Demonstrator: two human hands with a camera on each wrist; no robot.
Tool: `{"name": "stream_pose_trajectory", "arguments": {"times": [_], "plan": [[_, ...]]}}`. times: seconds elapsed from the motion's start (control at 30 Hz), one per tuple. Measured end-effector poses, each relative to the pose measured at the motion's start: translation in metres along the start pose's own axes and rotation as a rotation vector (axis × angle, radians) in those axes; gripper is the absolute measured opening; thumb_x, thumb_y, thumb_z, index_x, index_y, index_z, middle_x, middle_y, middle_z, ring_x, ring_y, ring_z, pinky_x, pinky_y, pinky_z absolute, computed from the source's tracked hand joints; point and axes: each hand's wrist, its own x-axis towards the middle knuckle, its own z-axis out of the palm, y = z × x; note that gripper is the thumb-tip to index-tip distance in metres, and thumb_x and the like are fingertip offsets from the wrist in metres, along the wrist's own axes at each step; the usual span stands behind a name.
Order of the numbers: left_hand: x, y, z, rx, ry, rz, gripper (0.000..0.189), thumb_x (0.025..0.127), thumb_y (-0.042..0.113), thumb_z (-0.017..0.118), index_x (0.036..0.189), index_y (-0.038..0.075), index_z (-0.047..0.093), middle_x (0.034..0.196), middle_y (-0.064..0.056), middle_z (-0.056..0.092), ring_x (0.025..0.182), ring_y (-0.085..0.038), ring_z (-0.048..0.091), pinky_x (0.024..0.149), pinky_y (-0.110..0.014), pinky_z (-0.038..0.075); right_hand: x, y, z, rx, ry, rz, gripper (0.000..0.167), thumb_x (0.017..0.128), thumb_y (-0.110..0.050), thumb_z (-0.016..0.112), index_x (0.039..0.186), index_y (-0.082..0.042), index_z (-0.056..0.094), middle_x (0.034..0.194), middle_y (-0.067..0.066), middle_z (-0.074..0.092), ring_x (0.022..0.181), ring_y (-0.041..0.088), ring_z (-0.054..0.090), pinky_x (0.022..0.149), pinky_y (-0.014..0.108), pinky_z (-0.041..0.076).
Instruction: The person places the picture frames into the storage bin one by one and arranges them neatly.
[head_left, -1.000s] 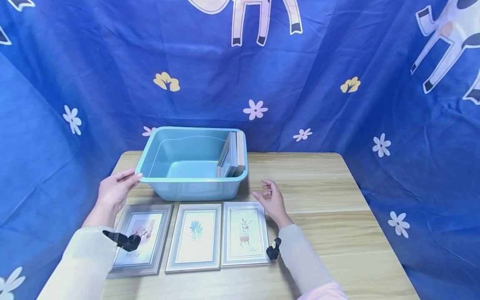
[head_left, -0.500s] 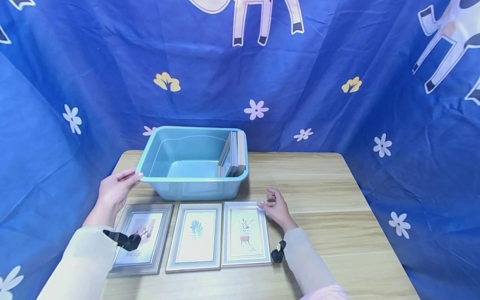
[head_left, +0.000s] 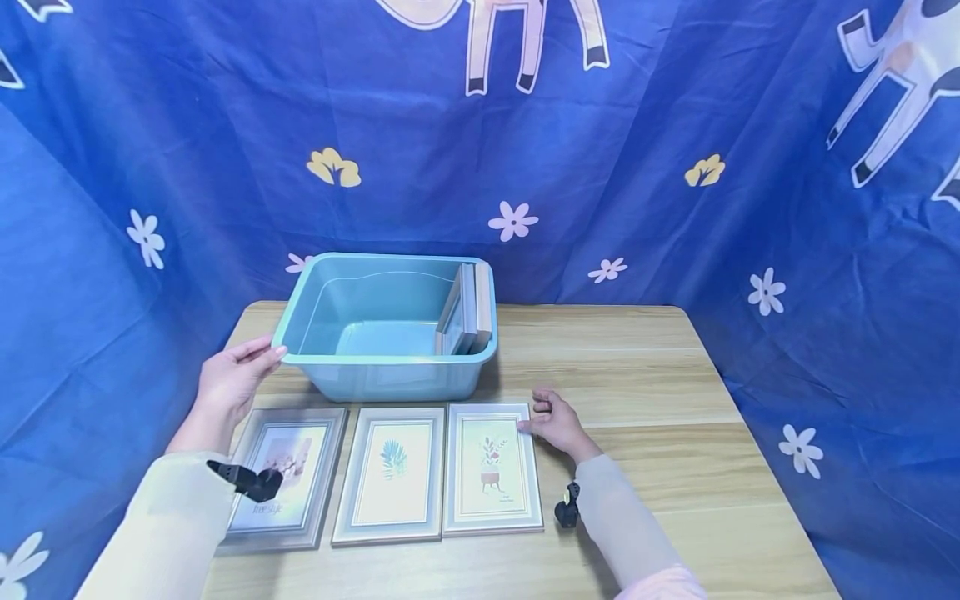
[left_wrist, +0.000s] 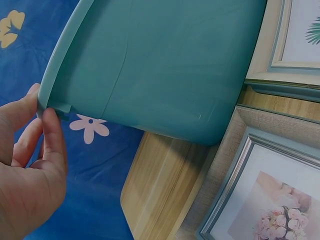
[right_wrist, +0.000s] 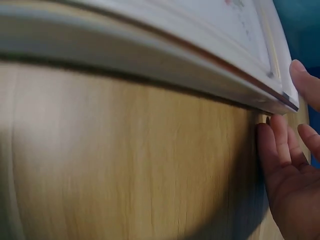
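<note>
My left hand (head_left: 231, 383) pinches the rim of a light blue plastic basin (head_left: 382, 379) at its front left corner. The left wrist view shows thumb and fingers (left_wrist: 55, 135) on that rim. Inside the basin, picture frames (head_left: 468, 308) stand on edge against the right wall. My right hand (head_left: 558, 427) is at the upper right edge of a silver picture frame with a potted plant print (head_left: 492, 508). Its thumb (right_wrist: 299, 72) is over the frame's corner in the right wrist view, while the loosely bent fingers are beside the edge, near the tabletop.
Left of the plant frame lie a frame with a blue leaf print (head_left: 388, 500) and a grey frame with a pink flower print (head_left: 292, 508). They form a row before the basin on the wooden table (head_left: 660, 400). A blue patterned curtain (head_left: 420, 192) surrounds the table.
My right hand has moved down and slightly right, from above the plant frame's corner to its right edge. The left hand and basin have stayed in place.
</note>
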Motion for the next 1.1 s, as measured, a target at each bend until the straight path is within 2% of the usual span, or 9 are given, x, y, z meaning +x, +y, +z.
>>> {"name": "stream_pose_trajectory", "arguments": {"times": [0.27,0.47,0.57,0.63,0.97,1.1], "plan": [[-0.003,0.001,0.000,-0.058,-0.017,0.017,0.049,0.082,0.003,0.074,0.127,-0.005,0.056,0.084,0.012,0.066,0.077,0.000,0.064,0.071,-0.012,0.053,-0.001,-0.003,0.002,-0.090,-0.024,-0.006,0.062,0.074,-0.010,0.083,0.125,0.008,0.053,0.111,0.017,0.061,0.093,0.026,0.061,0.080,0.031,0.056],[-0.004,0.004,0.002,-0.038,-0.005,0.000,0.065,0.083,0.004,0.074,0.136,-0.013,0.041,0.083,0.013,0.065,0.076,0.001,0.063,0.071,-0.011,0.053,-0.002,-0.006,0.004,-0.187,-0.045,-0.041,0.055,0.076,-0.010,0.081,0.120,0.009,0.055,0.106,0.016,0.062,0.092,0.027,0.063,0.080,0.030,0.055],[-0.005,0.004,0.002,-0.031,-0.002,-0.003,0.065,0.083,0.005,0.074,0.136,-0.013,0.040,0.084,0.013,0.065,0.076,0.001,0.063,0.071,-0.011,0.053,-0.002,-0.007,0.006,-0.211,-0.041,-0.052,0.053,0.076,-0.008,0.080,0.119,0.010,0.055,0.105,0.015,0.061,0.092,0.027,0.062,0.080,0.030,0.055],[-0.005,0.004,0.002,-0.036,-0.002,-0.003,0.065,0.082,0.005,0.074,0.136,-0.013,0.042,0.084,0.013,0.065,0.076,0.001,0.063,0.071,-0.011,0.053,-0.001,-0.008,0.007,-0.208,-0.031,-0.042,0.052,0.076,-0.006,0.080,0.119,0.010,0.055,0.105,0.015,0.061,0.093,0.027,0.062,0.080,0.029,0.056],[-0.006,0.006,0.003,-0.031,-0.010,-0.002,0.072,0.083,0.005,0.073,0.138,-0.018,0.031,0.083,0.014,0.065,0.076,0.002,0.063,0.071,-0.011,0.053,-0.001,-0.009,0.012,-0.184,0.035,-0.001,0.047,0.073,0.003,0.077,0.116,0.009,0.058,0.102,0.015,0.065,0.093,0.027,0.065,0.077,0.027,0.057],[-0.007,0.006,0.002,-0.037,-0.009,-0.003,0.069,0.083,0.005,0.073,0.137,-0.016,0.035,0.083,0.013,0.065,0.076,0.001,0.063,0.071,-0.011,0.053,-0.002,-0.012,0.013,-0.181,0.053,0.002,0.047,0.072,0.004,0.076,0.115,0.009,0.058,0.102,0.015,0.065,0.092,0.027,0.065,0.076,0.028,0.057]]}}
